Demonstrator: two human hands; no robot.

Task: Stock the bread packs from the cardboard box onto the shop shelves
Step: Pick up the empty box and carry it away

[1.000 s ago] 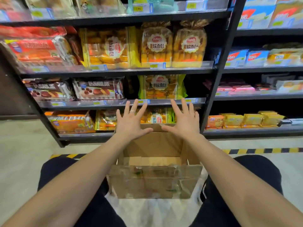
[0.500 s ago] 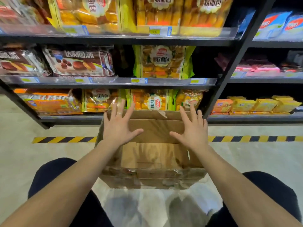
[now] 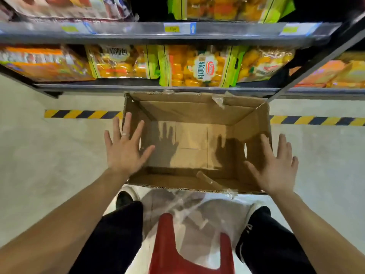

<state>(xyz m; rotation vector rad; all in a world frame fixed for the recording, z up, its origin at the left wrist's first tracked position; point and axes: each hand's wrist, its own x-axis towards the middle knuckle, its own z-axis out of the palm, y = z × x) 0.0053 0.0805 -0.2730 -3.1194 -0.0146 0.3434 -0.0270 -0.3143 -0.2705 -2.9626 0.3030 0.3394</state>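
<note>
The open cardboard box (image 3: 194,110) stands on the floor in front of the bottom shelf, and its bare bottom shows with no packs inside. My left hand (image 3: 124,149) hovers with spread fingers over the box's left wall, holding nothing. My right hand (image 3: 275,166) is spread the same way over the right wall, also empty. Yellow bread packs (image 3: 197,67) with green edges lie on the bottom shelf (image 3: 158,88) just behind the box. Another bread pack (image 3: 227,8) sits on the shelf above.
A red plastic stool (image 3: 187,252) is under me between my dark-trousered legs, with crumpled clear plastic wrap (image 3: 193,210) on the floor by my feet. Yellow-black tape (image 3: 83,114) runs along the floor. Orange snack packs (image 3: 39,64) fill the shelf's left; more packs (image 3: 335,74) lie right.
The view has tilted down onto the box. Both hands have moved apart, from over the box's far edge to its left and right walls. The stool has come into view.
</note>
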